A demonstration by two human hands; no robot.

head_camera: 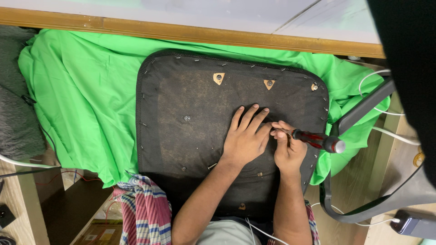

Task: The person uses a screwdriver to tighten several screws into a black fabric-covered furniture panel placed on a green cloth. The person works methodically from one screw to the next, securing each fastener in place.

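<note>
A black chair seat [190, 113] lies upside down on green cloth [86, 95], its underside edged with staples and dotted with bolts and small metal plates. My left hand [245, 136] rests flat on the underside, fingers spread, near the right middle. Beside it, my right hand [287, 147] grips a screwdriver [318, 140] with a red and black handle. The screwdriver's tip points left toward the fingertips of my left hand and is hidden between the two hands.
A wooden edge [181, 31] runs along the top behind the cloth. A grey chair armrest [363, 109] and white cables [390, 131] lie at the right. Grey fabric [16, 113] sits at the left. A striped garment [141, 213] covers my lap.
</note>
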